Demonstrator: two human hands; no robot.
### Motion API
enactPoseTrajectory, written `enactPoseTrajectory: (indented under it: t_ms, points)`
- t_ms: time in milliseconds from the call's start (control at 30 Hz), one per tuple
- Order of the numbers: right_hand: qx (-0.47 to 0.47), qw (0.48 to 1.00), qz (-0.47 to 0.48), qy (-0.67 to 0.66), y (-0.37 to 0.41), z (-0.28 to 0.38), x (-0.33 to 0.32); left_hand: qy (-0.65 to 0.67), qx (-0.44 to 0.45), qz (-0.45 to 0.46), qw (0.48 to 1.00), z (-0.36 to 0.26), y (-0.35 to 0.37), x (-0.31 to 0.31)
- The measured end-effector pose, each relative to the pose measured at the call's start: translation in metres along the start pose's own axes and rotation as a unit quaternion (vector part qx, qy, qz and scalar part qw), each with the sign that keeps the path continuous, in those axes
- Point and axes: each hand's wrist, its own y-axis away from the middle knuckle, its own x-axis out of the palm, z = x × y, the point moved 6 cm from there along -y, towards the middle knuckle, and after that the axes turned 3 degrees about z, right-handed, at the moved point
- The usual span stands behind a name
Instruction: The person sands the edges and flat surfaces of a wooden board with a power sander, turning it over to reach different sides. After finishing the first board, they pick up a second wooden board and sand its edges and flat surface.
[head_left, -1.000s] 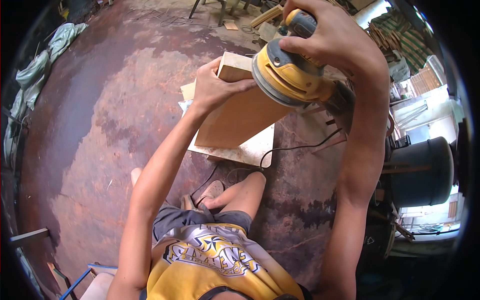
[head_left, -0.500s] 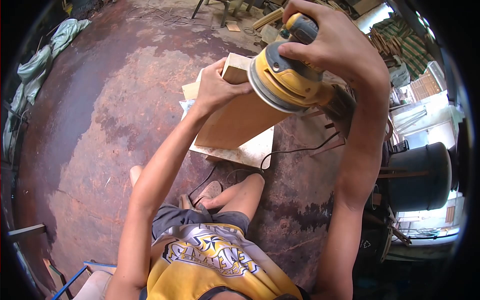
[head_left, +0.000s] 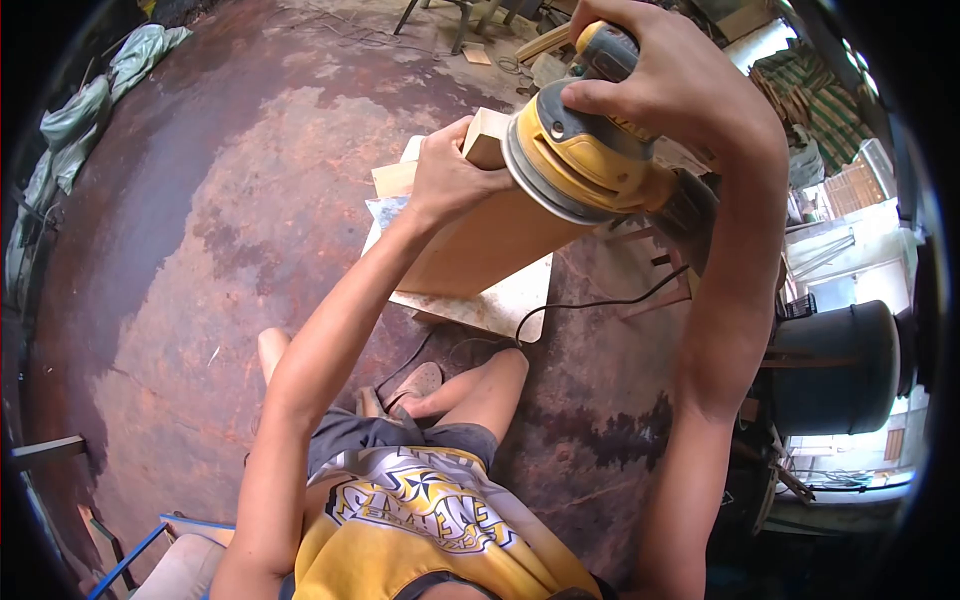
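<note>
My right hand [head_left: 665,85] is wrapped over the top of a yellow and black orbital sander [head_left: 580,155]. The round pad of the sander is tilted against the upper edge of a wooden box [head_left: 490,240], though the exact contact is hidden. Gripping the box near its upper left corner is my left hand [head_left: 455,175], its fingers over the top and the thumb close to the sander's pad. Beneath the box is a pale, dusty board [head_left: 520,305], raised above the floor. A black cord [head_left: 610,301] runs past the board's right side.
White sacks [head_left: 75,135] lie along the left wall. At the right stands a dark barrel [head_left: 840,368]. Chair legs and stacked wood [head_left: 545,42] are at the back. A blue-edged frame [head_left: 135,560] is at lower left, and my legs are below the board.
The view has shifted slightly. Both hands, the sander and the box appear a little further right in the picture. My grips on the box and sander stay the same.
</note>
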Motion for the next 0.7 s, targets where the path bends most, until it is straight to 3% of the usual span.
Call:
enactPoseTrajectory:
  t_ms: [67,167,267,333,367,400,500,567,667,700]
  points:
    - [-0.002,1.000,-0.011,0.001,0.005,0.005,-0.006,-0.003,0.008,0.000,1.000,-0.002,0.001,0.001]
    - [0.019,0.997,0.053,-0.050,0.011,0.027,-0.011,0.000,0.020,-0.013,1.000,-0.001,0.000,0.000]
    - [-0.033,0.998,-0.034,0.040,0.010,0.042,-0.015,-0.012,0.027,-0.022,0.999,-0.012,0.004,-0.001]
    - [0.006,0.994,0.090,-0.056,-0.001,0.041,-0.016,-0.035,0.030,-0.026,0.999,-0.016,0.005,-0.003]
    - [0.002,1.000,0.013,0.015,0.005,0.050,-0.011,-0.070,0.036,-0.030,0.996,-0.015,0.004,-0.005]
    - [0.000,1.000,0.013,0.015,0.009,0.052,-0.009,-0.104,0.041,-0.035,0.993,-0.016,0.004,-0.006]
    - [-0.036,0.999,-0.007,0.032,0.012,0.055,-0.017,-0.041,0.049,-0.045,0.997,-0.017,0.004,-0.004]
    - [-0.011,0.995,0.060,-0.080,0.004,0.043,-0.020,-0.013,0.053,-0.040,0.998,-0.016,0.003,-0.001]
    - [-0.007,1.000,-0.012,0.026,0.014,0.041,-0.009,0.007,0.044,-0.042,0.998,-0.005,0.001,-0.003]
    - [0.051,0.998,0.032,-0.004,-0.001,0.022,-0.002,0.002,0.031,-0.032,0.999,-0.005,0.002,-0.003]
